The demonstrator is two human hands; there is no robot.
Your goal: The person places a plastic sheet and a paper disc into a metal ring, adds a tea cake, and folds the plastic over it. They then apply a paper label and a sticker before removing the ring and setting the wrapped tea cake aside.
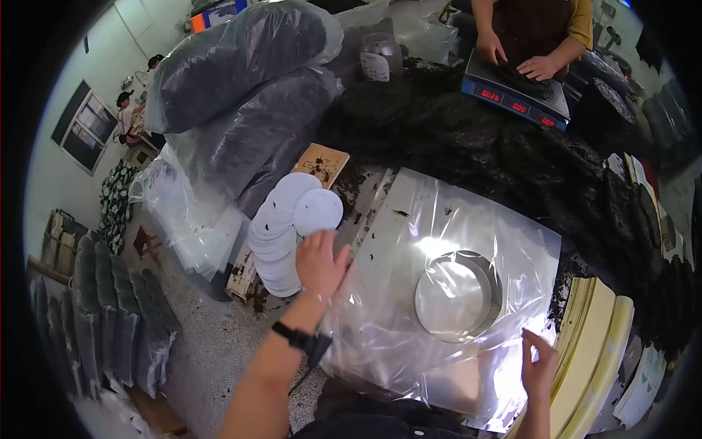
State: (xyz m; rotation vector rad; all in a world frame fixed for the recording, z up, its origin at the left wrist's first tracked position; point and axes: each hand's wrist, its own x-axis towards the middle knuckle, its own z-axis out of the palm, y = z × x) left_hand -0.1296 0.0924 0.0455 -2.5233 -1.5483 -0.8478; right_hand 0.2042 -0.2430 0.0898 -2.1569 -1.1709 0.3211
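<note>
My left hand (320,265) is at the lower edge of a round white disc (319,211), its thumb spread to the side. Whether the fingertips grip the disc is hard to see. More thin white discs (274,252) lie fanned in an overlapping pile just left of it. My right hand (539,364) is at the right side of a clear plastic sheet (380,293), with index finger and thumb apart. A shallow metal ring (495,282) sits in the middle of the sheet, and plastic shows inside it.
Dark, matted material (439,121) spreads across the table's far side. Beyond it, another person's hands (537,67) rest at a blue digital scale (515,106). Large bagged dark bundles (241,58) are piled at left. Curved yellowish slabs (585,351) stand close to my right hand.
</note>
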